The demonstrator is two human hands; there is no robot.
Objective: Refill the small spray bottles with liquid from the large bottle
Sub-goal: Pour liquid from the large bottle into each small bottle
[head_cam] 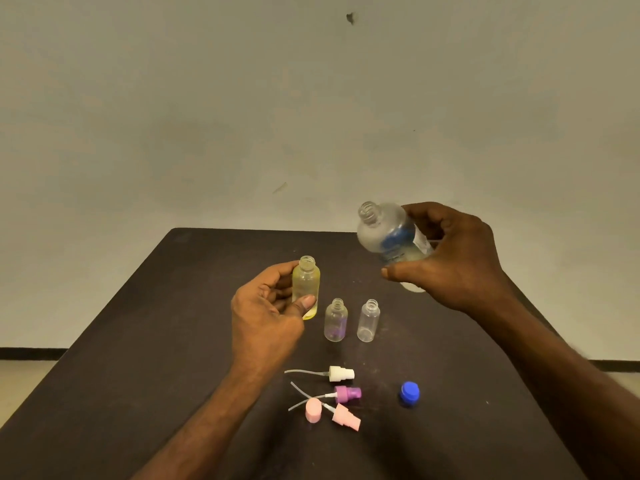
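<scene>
- While both bottles hang above the table (207, 289), risk sits mainly in the pour itself.
- Left hand (266, 313): curled round the yellow-tinted small bottle (306, 287), thumb across the front near the base, fingers behind. Bottle upright, uncapped, lifted clear of the table. Liquid level not readable.
- Right hand (453, 261): wrapped round the large bottle (388, 237) from the side and rear, thumb underneath. Uncapped, tilted with the neck up and to the left, mouth well apart from the small bottle's mouth and higher.
- Hazard 1: wide neck over a narrow one, no funnel in view. Likely to splash past the rim and over the left fingers if tipped fast.
- Hazard 2: both vessels held in the air, neither braced. Any wobble likely to shift the stream off target.
- Hazard 3: wet thumb on smooth plastic; could let the small bottle slip.
- Hazard 4: two clear small bottles (351, 320) standing open just right of the left hand, below the pour path. Light, probably empty; easy to knock over with a knuckle or the large bottle's base.
- Nearer the table edge: white sprayer (341, 373), purple sprayer (348, 393), pink sprayer (346, 417), pink cap (313, 411), blue cap (409, 393), all lying loose. Dip tubes exposed; spill running that way could wet them.
</scene>
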